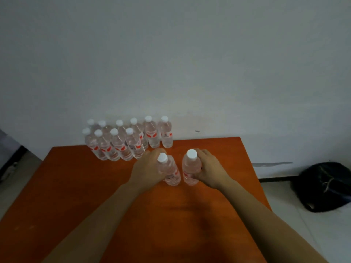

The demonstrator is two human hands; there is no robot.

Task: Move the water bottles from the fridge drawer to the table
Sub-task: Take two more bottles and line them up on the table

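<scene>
Two clear water bottles with white caps and red labels are held upright over the orange table [95, 186]. My left hand [147, 168] is shut on the left bottle [171, 172]. My right hand [210, 170] is shut on the right bottle [190, 170]. Both bottles are side by side, a small gap between them, near the table's middle. Several more bottles of the same kind [121, 141] stand in two rows at the table's far edge against the wall. The fridge drawer is not in view.
A white wall [171, 54] rises right behind the table. A black bag [326, 185] lies on the pale floor to the right of the table. A dark object shows at the far left edge.
</scene>
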